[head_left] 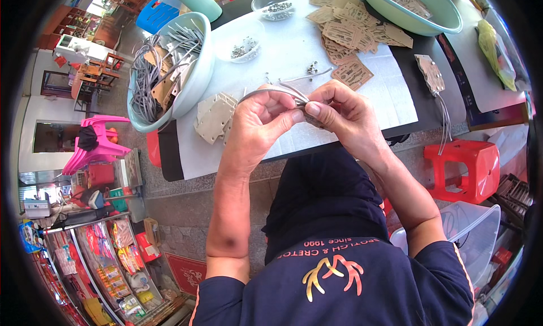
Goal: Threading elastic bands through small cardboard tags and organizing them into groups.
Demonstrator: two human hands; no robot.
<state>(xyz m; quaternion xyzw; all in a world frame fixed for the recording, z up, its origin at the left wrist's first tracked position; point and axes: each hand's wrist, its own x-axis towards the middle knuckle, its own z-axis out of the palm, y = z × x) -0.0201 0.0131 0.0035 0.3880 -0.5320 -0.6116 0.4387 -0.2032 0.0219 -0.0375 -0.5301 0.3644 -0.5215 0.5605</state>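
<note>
1. Basically, we're at a blk table (430,114) w/ a white sheet (277,55) over most of it. Near edge is close to our lap, so small stuff nudged our way could drop.
2. Two basins: blue basin (202,71) at L, piled w/ grey cords + plates; green basin (416,26) at far R. Cords in the blue one overlap badly, so tugging one could drag others out.
3. Tan plates (348,29) lie in a loose heap nr the green basin; off-white plates (214,119) overlap beside our L forearm. A careless elbow could scatter those.
4. Our hands meet above the sheet's near part. L hand (257,122) pinches grey cord betw. thumb + fingers; R hand (348,114) pinches it just alongside, thumb uppermost.
5. Corded plate (431,74) lies by the R side, leads hanging over; a snag could pull it off.
6. Grey cord (266,91) arcs over our L fingers, w/ an end poking out beyond the fingertips. Flat piece (314,122) shows under R hand; can't tell how they join. A slack pinch could let strands spring loose.
7. Tiniest: metal bits (312,68) loose on the sheet, more in two clear dishes; trailing cord could sweep the loose ones away.
</note>
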